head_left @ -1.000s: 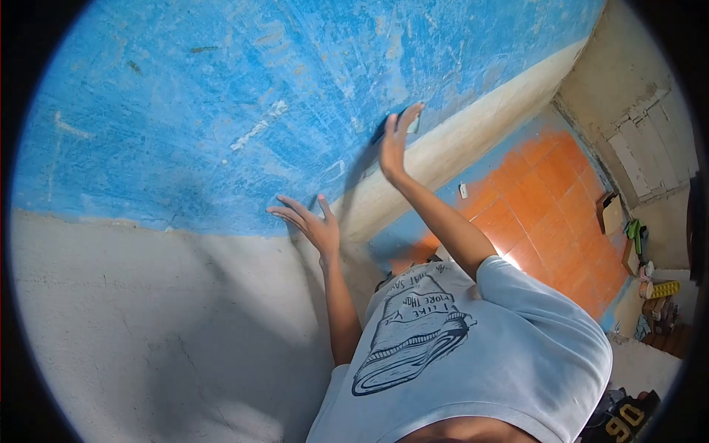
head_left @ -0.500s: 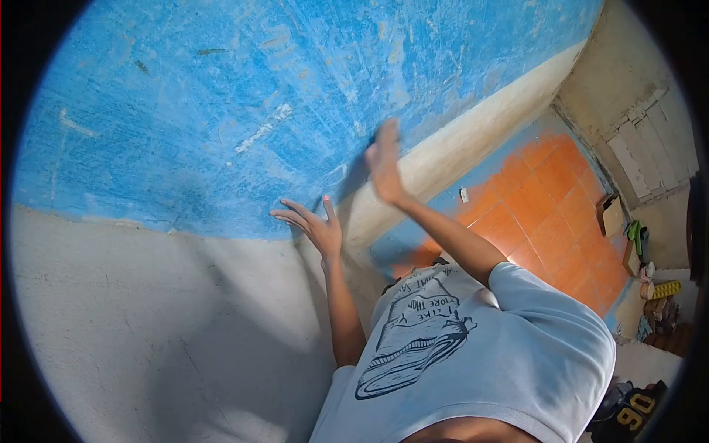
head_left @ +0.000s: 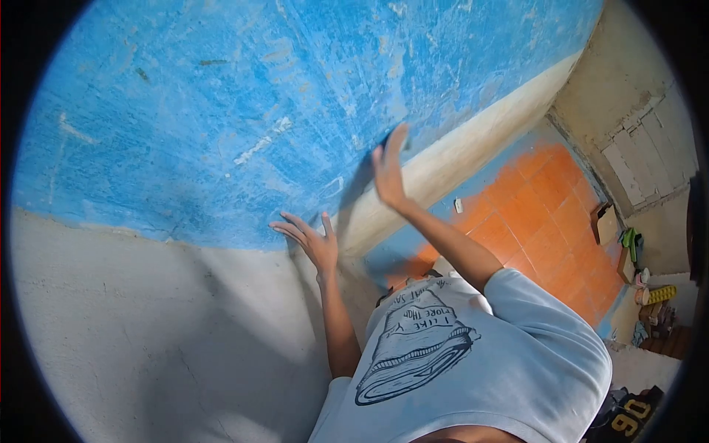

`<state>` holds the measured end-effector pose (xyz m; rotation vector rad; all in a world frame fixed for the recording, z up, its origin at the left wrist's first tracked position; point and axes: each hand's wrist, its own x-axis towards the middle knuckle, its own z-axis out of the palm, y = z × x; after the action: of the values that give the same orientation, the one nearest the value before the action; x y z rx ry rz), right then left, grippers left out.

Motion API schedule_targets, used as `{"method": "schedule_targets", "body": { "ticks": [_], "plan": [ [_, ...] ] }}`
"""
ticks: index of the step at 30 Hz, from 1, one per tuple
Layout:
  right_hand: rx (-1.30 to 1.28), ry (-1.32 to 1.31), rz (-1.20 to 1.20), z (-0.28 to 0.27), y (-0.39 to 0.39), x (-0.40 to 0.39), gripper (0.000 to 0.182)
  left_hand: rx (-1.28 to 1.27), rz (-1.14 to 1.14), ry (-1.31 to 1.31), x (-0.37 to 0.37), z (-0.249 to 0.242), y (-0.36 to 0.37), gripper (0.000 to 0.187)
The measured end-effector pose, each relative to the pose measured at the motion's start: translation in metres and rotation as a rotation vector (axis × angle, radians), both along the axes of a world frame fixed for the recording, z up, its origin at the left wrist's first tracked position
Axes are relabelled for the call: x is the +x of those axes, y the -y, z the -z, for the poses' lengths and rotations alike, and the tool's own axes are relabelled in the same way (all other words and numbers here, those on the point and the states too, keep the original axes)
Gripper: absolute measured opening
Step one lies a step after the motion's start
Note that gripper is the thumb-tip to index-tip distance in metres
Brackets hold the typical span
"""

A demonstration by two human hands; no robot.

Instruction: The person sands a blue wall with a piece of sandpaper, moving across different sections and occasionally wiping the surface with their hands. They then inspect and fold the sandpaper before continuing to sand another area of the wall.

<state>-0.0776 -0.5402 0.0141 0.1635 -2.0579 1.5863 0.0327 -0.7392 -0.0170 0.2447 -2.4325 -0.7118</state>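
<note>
My left hand (head_left: 316, 249) has its fingers spread and nothing in them, near the lower edge of the blue painted wall (head_left: 185, 133). To its upper right, my right hand (head_left: 389, 168) is against the blue surface just above the cream band (head_left: 450, 155). Its fingers are stretched close together, with the thumb apart. A small dark edge shows beside these fingers; what they hold is too hidden to make out. Worn, whitish scratches mark the blue paint around both hands.
Bare grey wall (head_left: 96, 310) lies at the left. An orange tiled floor (head_left: 539, 214) with a blue border carries a small white object (head_left: 458, 206). Footwear (head_left: 659, 294), a green item (head_left: 630, 241) and dark cloth marked 90 (head_left: 631, 419) are at the right.
My left hand has shifted slightly down and left. My right hand has turned a little, its fingertips now slightly farther right, and is less blurred. The view has shifted slightly.
</note>
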Motion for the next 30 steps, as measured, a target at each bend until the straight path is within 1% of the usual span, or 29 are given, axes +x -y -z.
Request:
{"method": "schedule_targets", "body": {
  "ticks": [1,4,5,8,9,12,13,14,16,18,20,21,24,25,28,29,30],
  "plan": [
    [0.178,-0.02,-0.142,0.01,0.005,0.015,0.082,-0.003,-0.004,-0.013,-0.004,0.003,-0.001,0.103],
    [0.47,-0.043,-0.184,0.029,-0.026,0.01,0.08,-0.004,-0.017,-0.025,-0.007,0.004,0.001,0.103],
    [0.184,0.012,0.0,0.031,-0.027,-0.006,0.076,0.006,-0.017,-0.011,-0.006,0.001,-0.001,0.103],
    [-0.094,0.038,0.195,0.017,-0.013,-0.02,0.071,0.02,-0.037,0.023,-0.002,0.0,-0.005,0.104],
    [0.054,-0.053,0.067,0.024,-0.003,-0.006,0.069,0.019,-0.042,0.025,-0.004,0.0,-0.005,0.104],
    [1.047,-0.15,-0.263,0.012,-0.016,0.035,0.071,0.001,-0.068,0.026,-0.009,0.005,-0.006,0.104],
    [0.784,-0.047,-0.196,0.022,-0.023,0.02,0.072,0.002,-0.057,0.035,-0.009,0.002,-0.005,0.104],
    [0.475,-0.03,-0.05,0.031,-0.023,0.0,0.072,0.005,-0.049,0.045,-0.007,0.001,-0.005,0.104],
    [-0.145,0.011,0.235,0.026,-0.018,-0.022,0.071,0.007,-0.045,0.062,-0.003,0.001,-0.003,0.104],
    [0.434,-0.077,0.011,0.029,-0.015,0.0,0.074,0.004,-0.046,0.068,-0.004,0.0,-0.005,0.103],
    [1.001,-0.166,-0.22,0.03,-0.01,0.022,0.077,0.01,-0.044,0.06,-0.007,0.005,-0.005,0.107],
    [1.142,-0.251,-0.035,0.04,-0.013,0.014,0.078,0.011,-0.044,0.055,-0.009,0.006,-0.003,0.109],
    [-0.067,-0.03,0.264,0.027,-0.009,-0.016,0.072,0.03,-0.01,0.093,-0.004,0.002,0.001,0.109],
    [-0.176,-0.042,0.26,0.028,0.003,-0.021,0.07,0.033,-0.006,0.077,-0.003,0.003,0.0,0.109],
    [0.989,-0.299,-0.108,0.049,-0.016,0.007,0.08,0.032,0.005,0.058,-0.006,0.003,-0.001,0.109],
    [1.245,-0.354,0.02,0.048,-0.027,0.004,0.081,0.03,-0.006,0.071,-0.007,0.004,-0.002,0.109],
    [0.839,-0.235,0.103,0.042,-0.028,-0.003,0.079,0.03,-0.019,0.086,-0.007,0.005,-0.002,0.109]
  ]
}}
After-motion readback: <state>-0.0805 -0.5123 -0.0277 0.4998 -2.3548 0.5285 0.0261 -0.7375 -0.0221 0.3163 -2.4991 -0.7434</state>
